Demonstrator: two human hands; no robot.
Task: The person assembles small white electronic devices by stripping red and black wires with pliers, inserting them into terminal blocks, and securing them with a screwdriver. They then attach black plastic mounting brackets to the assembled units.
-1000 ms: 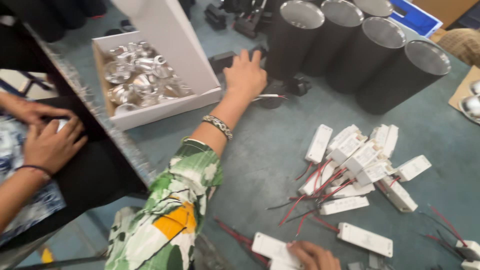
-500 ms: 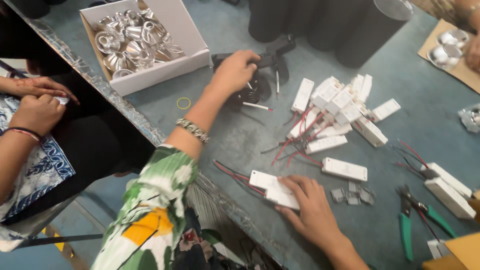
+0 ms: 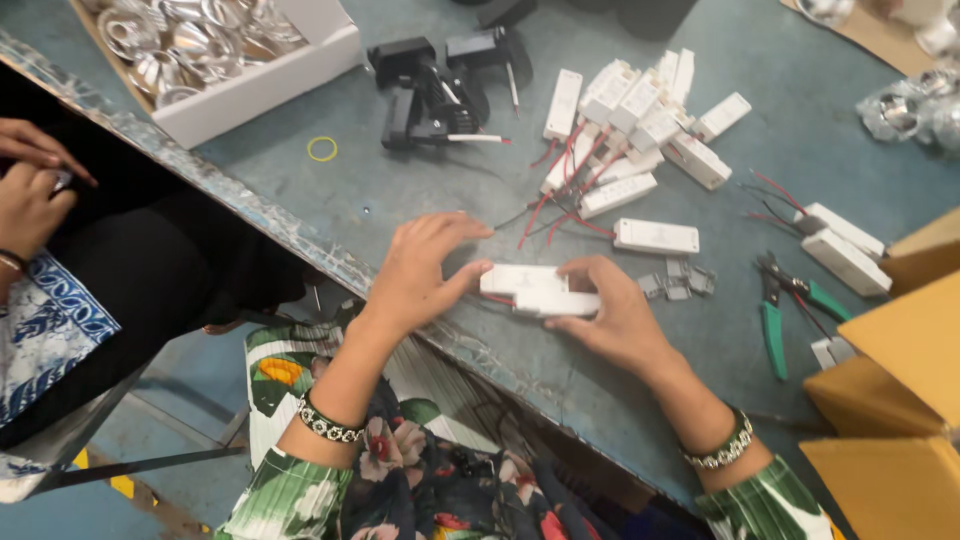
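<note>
Two white rectangular driver boxes (image 3: 535,288) with red and black wires lie side by side near the table's front edge. My left hand (image 3: 420,268) rests on the left end of them, fingers spread and thumb touching the box. My right hand (image 3: 612,318) grips their right end from below. A single white box (image 3: 656,237) lies just beyond my right hand. Small grey clips (image 3: 678,282) sit next to it.
A pile of white wired boxes (image 3: 630,120), black parts (image 3: 435,85), a yellow rubber band (image 3: 322,149), green-handled pliers (image 3: 775,315), a white carton of shiny metal cups (image 3: 255,85), yellow cardboard boxes (image 3: 900,350). Another person's hands (image 3: 30,195) are at the left.
My left hand has drawn back from the black parts to the white boxes at the table edge. The view has tilted down toward the near edge.
</note>
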